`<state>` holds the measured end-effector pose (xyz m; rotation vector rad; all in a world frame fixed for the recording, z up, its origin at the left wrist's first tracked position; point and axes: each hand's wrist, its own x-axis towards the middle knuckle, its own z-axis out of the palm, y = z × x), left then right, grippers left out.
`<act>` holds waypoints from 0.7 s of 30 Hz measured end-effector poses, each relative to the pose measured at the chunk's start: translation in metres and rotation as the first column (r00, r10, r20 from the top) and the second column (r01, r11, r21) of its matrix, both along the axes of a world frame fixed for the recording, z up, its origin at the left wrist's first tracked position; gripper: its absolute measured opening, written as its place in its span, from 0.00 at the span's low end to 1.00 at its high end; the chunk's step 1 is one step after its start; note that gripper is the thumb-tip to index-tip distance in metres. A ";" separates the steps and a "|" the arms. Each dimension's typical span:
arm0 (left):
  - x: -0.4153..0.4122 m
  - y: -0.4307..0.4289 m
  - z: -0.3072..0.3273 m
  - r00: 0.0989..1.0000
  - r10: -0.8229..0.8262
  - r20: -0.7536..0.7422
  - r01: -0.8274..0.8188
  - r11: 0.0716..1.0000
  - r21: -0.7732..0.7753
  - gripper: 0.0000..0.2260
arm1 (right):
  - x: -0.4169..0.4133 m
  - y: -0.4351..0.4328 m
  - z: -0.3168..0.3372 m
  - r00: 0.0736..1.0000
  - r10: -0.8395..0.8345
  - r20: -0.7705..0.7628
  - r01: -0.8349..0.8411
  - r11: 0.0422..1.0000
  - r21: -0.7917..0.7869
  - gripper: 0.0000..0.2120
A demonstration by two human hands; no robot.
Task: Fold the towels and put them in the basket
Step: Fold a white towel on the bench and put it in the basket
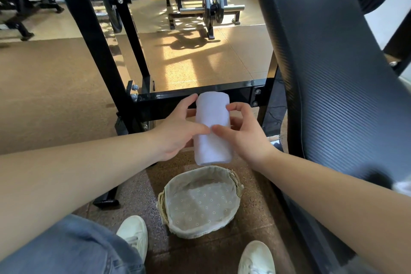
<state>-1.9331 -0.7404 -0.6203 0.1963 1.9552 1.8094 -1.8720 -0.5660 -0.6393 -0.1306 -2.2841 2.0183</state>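
You hold the white folded terry towel (pixel 212 129) in the air between your two hands, in front of your knees. Your left hand (pixel 175 131) grasps its left side, with the thumb laid across the top and the fingers curled around the edge. Your right hand (pixel 243 133) pinches the right side, thumb on top and fingers below. The two thumbs almost meet at the middle of the bundle.

The towel is already a thick, narrow bundle, so I judge that its folding is done and the placing is the step in hand. Its long axis runs away from you, toward the black steel crossbar (pixel 200 93) of the gym frame behind it.

The round woven basket (pixel 200 231) with a pale dotted cloth lining stands on the brown floor, below the towel and nearer to you, between the near end of the towel and your white shoes (pixel 134 232). No towel is visible inside it. The move therefore goes downward and a little toward your body, and both hands are about equally near. The bundle seems almost as long as the basket is deep, so lower it flat; it is soft and may open if one hand lets go too early.
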 end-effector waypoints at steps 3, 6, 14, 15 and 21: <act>0.001 0.000 0.001 0.999 0.003 -0.035 -0.003 1.000 0.004 0.42 | -0.003 0.002 0.002 0.999 -0.008 0.035 0.011 0.997 -0.078 0.27; 0.003 -0.001 0.003 0.996 -0.020 -0.088 0.019 1.000 -0.013 0.41 | -0.007 0.004 0.006 0.995 0.064 0.075 -0.046 0.975 -0.216 0.28; 0.008 0.000 0.004 0.998 -0.055 0.013 0.055 0.998 0.018 0.34 | 0.000 0.004 0.008 0.953 0.277 0.123 -0.226 0.920 -0.321 0.20; 0.009 0.001 0.003 0.998 -0.061 0.017 0.061 0.998 0.016 0.33 | 0.001 0.002 0.008 0.947 0.296 0.122 -0.248 0.918 -0.309 0.19; 0.006 -0.006 0.007 0.993 -0.050 0.104 0.045 0.998 0.044 0.24 | 0.000 -0.003 0.011 0.980 0.190 0.062 -0.181 0.975 -0.128 0.15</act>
